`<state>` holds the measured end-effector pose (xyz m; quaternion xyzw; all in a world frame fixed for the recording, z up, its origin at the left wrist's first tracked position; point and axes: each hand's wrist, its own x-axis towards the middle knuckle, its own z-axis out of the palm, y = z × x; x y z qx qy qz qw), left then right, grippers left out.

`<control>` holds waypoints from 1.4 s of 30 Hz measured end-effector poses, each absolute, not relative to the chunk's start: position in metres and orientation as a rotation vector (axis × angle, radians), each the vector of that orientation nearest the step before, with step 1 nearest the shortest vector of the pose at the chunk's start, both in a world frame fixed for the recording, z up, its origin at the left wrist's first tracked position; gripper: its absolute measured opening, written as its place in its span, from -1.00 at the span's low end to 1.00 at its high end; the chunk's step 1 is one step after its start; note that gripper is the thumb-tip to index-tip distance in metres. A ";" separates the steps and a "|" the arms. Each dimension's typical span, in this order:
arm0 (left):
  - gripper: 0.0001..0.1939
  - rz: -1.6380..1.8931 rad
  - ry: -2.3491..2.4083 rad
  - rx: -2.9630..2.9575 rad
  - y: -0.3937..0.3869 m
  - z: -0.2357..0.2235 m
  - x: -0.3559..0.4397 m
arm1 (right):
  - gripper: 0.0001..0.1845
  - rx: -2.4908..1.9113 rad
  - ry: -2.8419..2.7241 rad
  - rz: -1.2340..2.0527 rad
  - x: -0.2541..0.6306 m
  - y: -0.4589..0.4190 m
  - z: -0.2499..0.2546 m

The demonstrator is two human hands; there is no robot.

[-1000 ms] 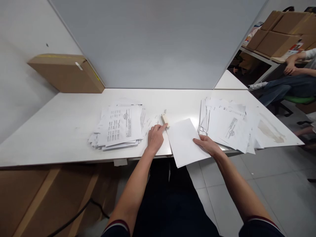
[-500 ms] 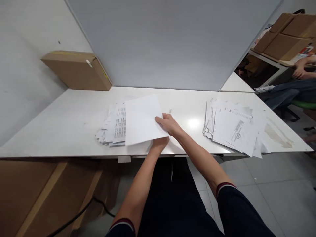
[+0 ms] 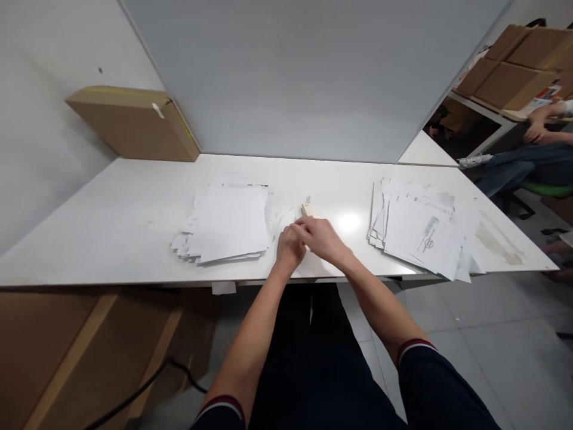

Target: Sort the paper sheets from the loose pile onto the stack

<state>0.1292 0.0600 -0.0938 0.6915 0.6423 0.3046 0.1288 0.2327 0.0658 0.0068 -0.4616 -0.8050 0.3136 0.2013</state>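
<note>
My left hand (image 3: 290,249) is closed low over the table's front edge, its fingertips partly covered by my right hand. My right hand (image 3: 323,240) reaches across with bent fingers that meet the left fingers; what either hand holds is hidden. Just beyond them, a small pale block (image 3: 306,209) shows only its far end. To the left, a blank white sheet (image 3: 233,224) tops an uneven paper stack (image 3: 184,243). On the right lies a second, fanned-out stack of printed papers (image 3: 418,230).
A tall grey panel (image 3: 295,77) stands along the back of the white table (image 3: 111,227). A cardboard box (image 3: 134,125) leans at the back left. More boxes (image 3: 514,86) and a seated person (image 3: 537,143) are at the far right.
My right hand carried a white sheet from the right side to the left stack and let it go there. It then came back over my left hand, which stayed near the block.
</note>
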 end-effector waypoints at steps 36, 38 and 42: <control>-0.53 1.002 1.830 2.235 0.059 -0.096 0.129 | -0.66 -2.141 -1.826 -0.194 0.444 0.052 -0.061; -0.56 1.121 1.795 2.151 0.059 -0.095 0.128 | -0.65 -2.014 -1.711 -0.168 0.439 0.048 -0.051; -0.64 1.370 1.650 1.679 0.051 -0.091 0.131 | -0.63 -1.680 -1.412 0.149 0.411 0.034 -0.024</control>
